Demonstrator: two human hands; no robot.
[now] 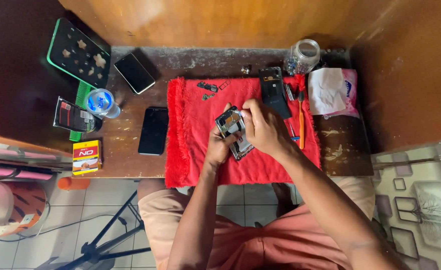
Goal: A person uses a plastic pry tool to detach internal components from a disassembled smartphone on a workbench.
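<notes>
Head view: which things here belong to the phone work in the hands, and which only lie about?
In use:
left hand
right hand
opened phone with bare metal frame
red fringed cloth
black back cover
orange-handled tool

Lying about:
two black phones
yellow box
glass jar
green comb

A fringed red cloth [195,150] lies on the worn wooden table [120,160]; a black slab phone [153,131] lies left of it, a clear glass jar [302,56] behind.
</notes>
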